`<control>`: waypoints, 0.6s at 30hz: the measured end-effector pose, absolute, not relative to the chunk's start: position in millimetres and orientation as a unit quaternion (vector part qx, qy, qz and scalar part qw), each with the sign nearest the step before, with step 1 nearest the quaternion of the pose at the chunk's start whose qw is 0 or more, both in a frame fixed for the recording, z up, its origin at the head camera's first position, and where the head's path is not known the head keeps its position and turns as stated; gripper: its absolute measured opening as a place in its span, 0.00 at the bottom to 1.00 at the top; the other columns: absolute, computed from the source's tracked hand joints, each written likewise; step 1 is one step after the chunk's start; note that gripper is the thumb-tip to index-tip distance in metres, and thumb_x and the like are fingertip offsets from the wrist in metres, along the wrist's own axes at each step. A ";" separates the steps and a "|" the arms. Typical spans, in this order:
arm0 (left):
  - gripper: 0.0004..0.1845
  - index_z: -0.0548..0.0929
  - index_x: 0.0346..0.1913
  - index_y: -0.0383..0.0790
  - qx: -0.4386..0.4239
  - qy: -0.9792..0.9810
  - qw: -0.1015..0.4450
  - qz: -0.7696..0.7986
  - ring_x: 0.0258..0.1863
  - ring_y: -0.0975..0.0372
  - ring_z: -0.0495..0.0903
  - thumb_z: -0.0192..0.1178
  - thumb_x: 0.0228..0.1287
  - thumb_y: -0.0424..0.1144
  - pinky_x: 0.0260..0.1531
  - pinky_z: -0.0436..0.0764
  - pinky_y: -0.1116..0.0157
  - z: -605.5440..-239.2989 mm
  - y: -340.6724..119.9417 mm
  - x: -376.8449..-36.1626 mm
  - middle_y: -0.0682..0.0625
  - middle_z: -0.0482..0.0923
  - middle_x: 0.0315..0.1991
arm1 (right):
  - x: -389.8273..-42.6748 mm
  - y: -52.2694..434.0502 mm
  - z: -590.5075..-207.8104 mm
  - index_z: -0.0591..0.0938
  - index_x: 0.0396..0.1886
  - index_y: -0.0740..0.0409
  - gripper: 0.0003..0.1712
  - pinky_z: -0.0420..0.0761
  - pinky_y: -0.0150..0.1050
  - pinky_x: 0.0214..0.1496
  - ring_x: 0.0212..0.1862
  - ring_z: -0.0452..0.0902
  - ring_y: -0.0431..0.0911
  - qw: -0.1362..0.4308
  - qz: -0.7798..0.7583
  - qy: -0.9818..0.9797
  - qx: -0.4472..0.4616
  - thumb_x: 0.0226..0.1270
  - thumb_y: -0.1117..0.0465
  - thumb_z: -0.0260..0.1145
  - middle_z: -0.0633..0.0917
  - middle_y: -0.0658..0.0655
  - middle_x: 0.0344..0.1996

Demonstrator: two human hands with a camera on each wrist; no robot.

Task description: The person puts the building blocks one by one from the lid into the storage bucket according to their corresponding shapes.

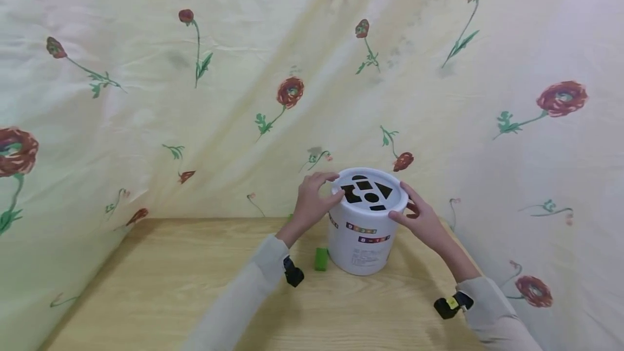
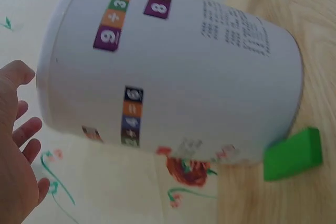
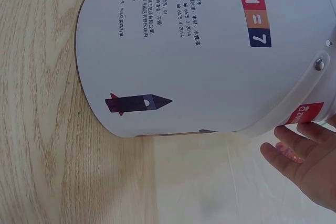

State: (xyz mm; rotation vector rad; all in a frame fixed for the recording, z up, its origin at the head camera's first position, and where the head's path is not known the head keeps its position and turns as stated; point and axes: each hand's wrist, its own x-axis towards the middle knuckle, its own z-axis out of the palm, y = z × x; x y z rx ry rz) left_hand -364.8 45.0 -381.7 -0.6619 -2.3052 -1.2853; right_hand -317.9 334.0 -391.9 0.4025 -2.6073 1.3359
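Note:
A white bucket (image 1: 362, 256) printed with coloured sums stands upright on the table. Its round white lid (image 1: 377, 203) has several dark cut-out shapes. My left hand (image 1: 312, 199) holds the lid's left side, thumb and forefinger at the rim; its other fingers (image 2: 27, 130) stand loosely off the bucket in the left wrist view. On the opposite side, my right hand (image 1: 421, 223) grips the rim with its thumb in front and forefinger further back. In the right wrist view, right fingertips are right by the white carrying handle (image 3: 294, 100). A green block (image 1: 320, 259) lies at the bucket's left foot.
The light wooden table (image 1: 195, 286) runs back to a hanging cloth (image 1: 234, 96) with printed red flowers. This cloth also rises close on the left and right. A bit of green (image 1: 291, 216) peeks out behind my left wrist.

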 end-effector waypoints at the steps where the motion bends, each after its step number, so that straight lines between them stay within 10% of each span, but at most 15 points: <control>1: 0.25 0.81 0.63 0.46 -0.236 -0.826 0.207 -0.467 0.61 0.56 0.73 0.68 0.65 0.48 0.66 0.68 0.46 -385.4 39.2 -364.8 0.50 0.81 0.58 | -318.4 334.1 -392.4 0.47 0.84 0.49 0.52 0.71 0.66 0.67 0.74 0.58 0.75 0.093 0.448 -0.879 0.135 0.72 0.52 0.68 0.55 0.67 0.80; 18: 0.26 0.83 0.61 0.44 -0.250 -0.875 0.131 -0.393 0.55 0.52 0.76 0.71 0.61 0.47 0.57 0.73 0.50 -463.2 -16.5 -358.5 0.47 0.84 0.54 | -322.1 335.3 -392.8 0.46 0.84 0.47 0.52 0.73 0.65 0.66 0.74 0.58 0.75 0.089 0.442 -0.881 0.141 0.72 0.50 0.67 0.54 0.66 0.81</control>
